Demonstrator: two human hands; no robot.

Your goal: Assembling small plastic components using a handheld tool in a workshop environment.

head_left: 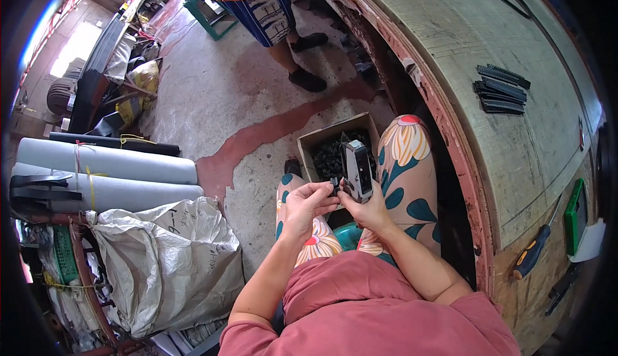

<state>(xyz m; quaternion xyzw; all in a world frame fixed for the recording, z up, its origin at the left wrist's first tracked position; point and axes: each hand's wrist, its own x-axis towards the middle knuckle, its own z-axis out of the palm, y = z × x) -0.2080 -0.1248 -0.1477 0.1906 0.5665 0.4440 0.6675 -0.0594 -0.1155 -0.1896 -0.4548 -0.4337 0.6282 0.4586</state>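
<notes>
I sit with both hands together above my lap. My right hand [367,209] is closed around a grey and black hand tool [358,166] that looks like a stapler, its long end pointing up and away from me. Close beside it, my left hand [308,206] pinches a small black piece [335,184] between thumb and fingertips, at the lower left of the tool. Its exact shape is too small to make out. Just beyond my hands a cardboard box [315,138] stands between my knees, holding many small black pieces [328,156].
On the wooden table [463,28] at the right lie black ridged strips [501,91], a screwdriver [533,253] and a green-framed object [575,217]. Grey rolls [109,169] and a white sack [167,259] fill the left. A person [264,11] stands ahead beside a green stool [212,21].
</notes>
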